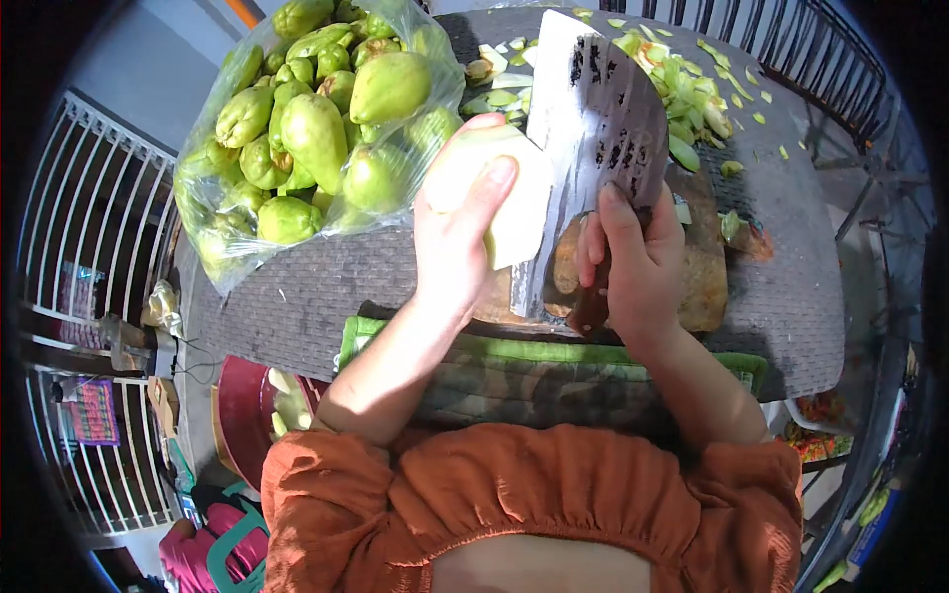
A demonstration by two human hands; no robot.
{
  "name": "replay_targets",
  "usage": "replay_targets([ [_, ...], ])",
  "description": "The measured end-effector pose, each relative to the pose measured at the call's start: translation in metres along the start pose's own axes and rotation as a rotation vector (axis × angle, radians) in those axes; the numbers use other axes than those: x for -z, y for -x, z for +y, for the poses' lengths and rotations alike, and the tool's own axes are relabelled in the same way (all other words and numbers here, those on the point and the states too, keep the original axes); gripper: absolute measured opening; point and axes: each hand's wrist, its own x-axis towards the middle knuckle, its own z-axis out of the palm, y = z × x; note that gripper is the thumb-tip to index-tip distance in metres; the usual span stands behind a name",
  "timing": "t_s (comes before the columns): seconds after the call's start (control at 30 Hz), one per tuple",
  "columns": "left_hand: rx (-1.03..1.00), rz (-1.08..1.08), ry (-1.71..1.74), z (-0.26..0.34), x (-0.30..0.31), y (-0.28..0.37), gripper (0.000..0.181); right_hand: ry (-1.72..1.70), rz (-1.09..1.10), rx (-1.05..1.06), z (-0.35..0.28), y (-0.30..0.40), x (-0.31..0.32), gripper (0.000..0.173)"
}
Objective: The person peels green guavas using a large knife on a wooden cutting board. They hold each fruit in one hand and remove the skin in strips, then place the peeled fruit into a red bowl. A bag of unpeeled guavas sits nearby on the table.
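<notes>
My left hand (454, 244) grips a pale, peeled chayote (525, 204), with the thumb lying across its near face. In my right hand (643, 270) is a cleaver (619, 111), held by its dark wooden handle with the thumb against the blade. The broad, dark-stained blade stands just right of the chayote; whether they touch I cannot tell. Below both hands lies a wooden cutting board (704, 293), partly hidden by them. To the left, a clear plastic bag (222, 259) holds several unpeeled green chayotes (315, 133).
Green peelings (686, 96) are heaped at the back right of the grey woven-patterned table (319, 289). A green-edged quilted cloth (549, 370) hangs at the near edge. Low on the left, a dark red basin (241, 415) contains pale pieces. A green plastic chair (222, 556) stands nearby.
</notes>
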Motion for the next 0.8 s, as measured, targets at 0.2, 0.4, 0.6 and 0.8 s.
replay_targets([
  [0.2,0.045,-0.144,-0.073,0.011,0.008,-0.009,0.037,0.062,-0.05,0.04,-0.006,-0.001,0.002,0.006],
  [0.4,-0.052,0.002,-0.074,-0.002,0.002,-0.001,0.042,0.047,0.002,0.041,-0.001,0.002,0.0,0.006],
  [0.6,-0.034,-0.169,-0.161,0.013,0.011,-0.009,0.045,0.138,-0.068,0.025,-0.015,-0.001,0.004,0.009],
  [0.8,0.076,-0.199,-0.249,0.023,0.017,-0.011,0.052,0.192,-0.133,-0.016,-0.023,-0.007,0.009,0.009],
])
